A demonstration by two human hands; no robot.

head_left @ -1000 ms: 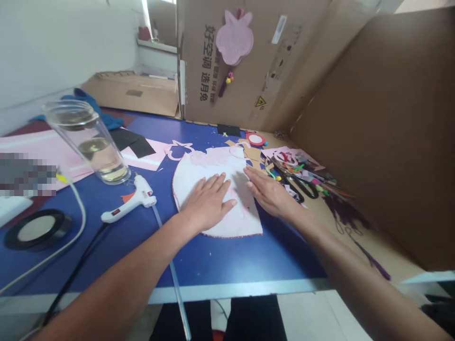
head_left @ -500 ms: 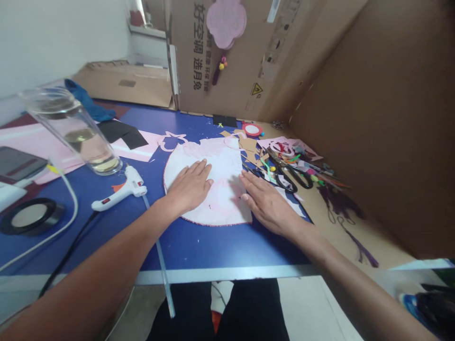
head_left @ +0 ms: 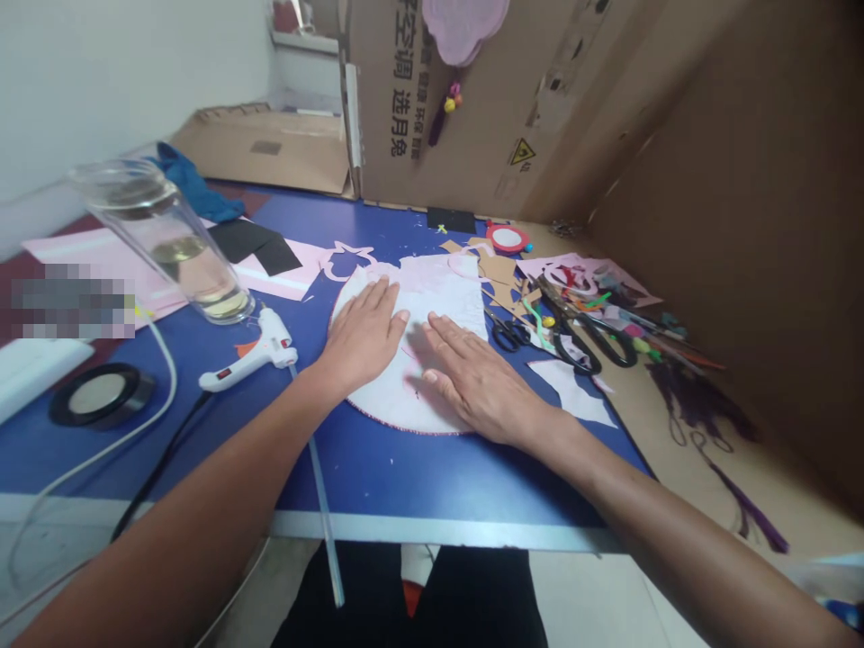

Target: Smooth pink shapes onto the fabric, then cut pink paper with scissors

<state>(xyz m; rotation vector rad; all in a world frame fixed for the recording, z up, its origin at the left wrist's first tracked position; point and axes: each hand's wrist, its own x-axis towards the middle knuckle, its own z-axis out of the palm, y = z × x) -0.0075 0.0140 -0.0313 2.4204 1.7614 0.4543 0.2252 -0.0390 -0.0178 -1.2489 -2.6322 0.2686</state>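
— First entry?
— My left hand (head_left: pixel 361 335): open and flat, fingers close together, holding nothing. I am pressing it down on the white sheet (head_left: pixel 438 310).

— Second entry?
— My right hand (head_left: pixel 479 382): open too, fingers spread wide, holding nothing. I am pressing it on the same sheet, just beside my left hand.

— Method?
— I am keeping both palms low and my weight even, with the fingers lying flat, so that no corner is lifting and the sheet is not buckling between my hands.

— Condition of the sheet?
— It is lying under both palms on the blue table (head_left: pixel 432 486). A rounded edge with a thin pink trim is curving below my hands, faint pink marks are showing near my fingers, and a pink lacy part is spreading beyond my fingertips.

— Nearby?
— Left of my left hand, a white glue gun (head_left: pixel 253 364) is lying on its side, with a clear tumbler (head_left: pixel 168 247) beyond it. Right of my right hand, black-handled scissors (head_left: pixel 594 340) are lying among paper scraps (head_left: pixel 499 268).
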